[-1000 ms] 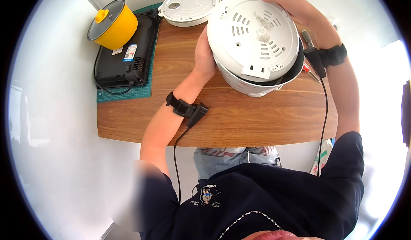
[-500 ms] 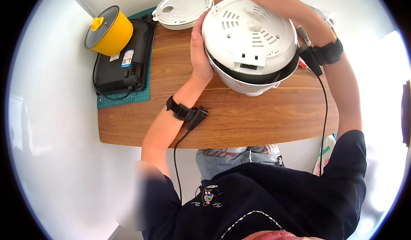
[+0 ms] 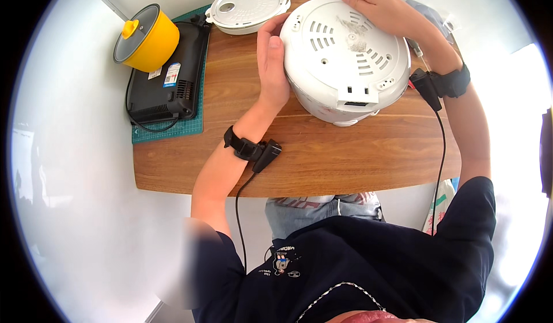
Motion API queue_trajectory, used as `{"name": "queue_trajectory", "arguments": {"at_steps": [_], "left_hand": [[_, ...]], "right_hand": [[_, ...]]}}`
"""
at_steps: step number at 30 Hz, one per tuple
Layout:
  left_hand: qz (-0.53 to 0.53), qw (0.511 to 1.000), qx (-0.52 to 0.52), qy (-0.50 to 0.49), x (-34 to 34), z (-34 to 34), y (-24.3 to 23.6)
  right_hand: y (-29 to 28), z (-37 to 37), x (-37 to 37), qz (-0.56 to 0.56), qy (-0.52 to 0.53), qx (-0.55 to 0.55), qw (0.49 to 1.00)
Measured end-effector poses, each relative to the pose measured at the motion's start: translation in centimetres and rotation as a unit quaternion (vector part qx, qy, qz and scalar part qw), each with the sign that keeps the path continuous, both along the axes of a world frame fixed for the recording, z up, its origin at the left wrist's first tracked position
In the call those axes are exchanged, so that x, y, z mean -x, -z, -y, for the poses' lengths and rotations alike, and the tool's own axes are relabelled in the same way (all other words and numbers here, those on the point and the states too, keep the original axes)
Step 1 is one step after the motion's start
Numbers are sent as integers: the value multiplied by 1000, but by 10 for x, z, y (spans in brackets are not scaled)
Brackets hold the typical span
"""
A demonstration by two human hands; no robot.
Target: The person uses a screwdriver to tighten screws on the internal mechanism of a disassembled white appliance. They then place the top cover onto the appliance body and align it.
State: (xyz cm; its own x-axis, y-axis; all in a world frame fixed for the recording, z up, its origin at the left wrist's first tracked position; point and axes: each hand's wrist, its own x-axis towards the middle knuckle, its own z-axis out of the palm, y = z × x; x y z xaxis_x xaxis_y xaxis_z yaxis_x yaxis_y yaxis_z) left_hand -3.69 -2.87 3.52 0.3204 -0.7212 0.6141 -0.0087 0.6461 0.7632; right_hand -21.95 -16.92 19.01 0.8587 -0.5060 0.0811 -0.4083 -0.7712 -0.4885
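Note:
A white rice cooker body (image 3: 322, 107) stands upside down at the far middle of the table. Its round, slotted bottom cover (image 3: 322, 84) lies over the body, with no dark gap showing along the near rim. My left hand (image 3: 272, 63) is closed around the left side, thumb up and fingertips hidden behind the cooker. On the far right edge of the cover rests my right hand (image 3: 383, 10), its fingers curved over the rim and gripping it. A socket sits at the cover's near edge.
The cooker's white lid (image 3: 253, 10) lies at the back, left of the body. A yellow pot (image 3: 151, 43) with a grey lid sits on a black appliance (image 3: 158, 98) upon a green cutting mat (image 3: 193, 124). A screwdriver (image 3: 416, 47) lies partly hidden beside my right wrist.
The bottom cover has come down onto the body, closing the dark gap at its near side. Cover and hands have shifted slightly right.

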Motion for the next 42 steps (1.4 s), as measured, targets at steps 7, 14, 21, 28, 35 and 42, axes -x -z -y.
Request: {"name": "queue_trajectory", "arguments": {"at_steps": [7, 14, 21, 28, 35, 42], "left_hand": [[-52, 991, 23, 121, 4, 0, -13], [-113, 992, 13, 61, -2, 4, -7], [-149, 988, -27, -3, -3, -4, -12], [-152, 986, -61, -2, -44, 0, -19], [-144, 978, -110, 106, -22, -9, -50], [-137, 981, -98, 102, -19, -12, -46]], "right_hand": [[-2, -17, 26, 116, 92, -15, 989], [83, -102, 101, 377, 202, -72, 901], [131, -144, 65, 477, 205, -159, 840], [134, -70, 51, 481, 54, -225, 845], [134, -24, 28, 483, 23, -387, 785], [148, -73, 31, 582, 138, -326, 732]]}}
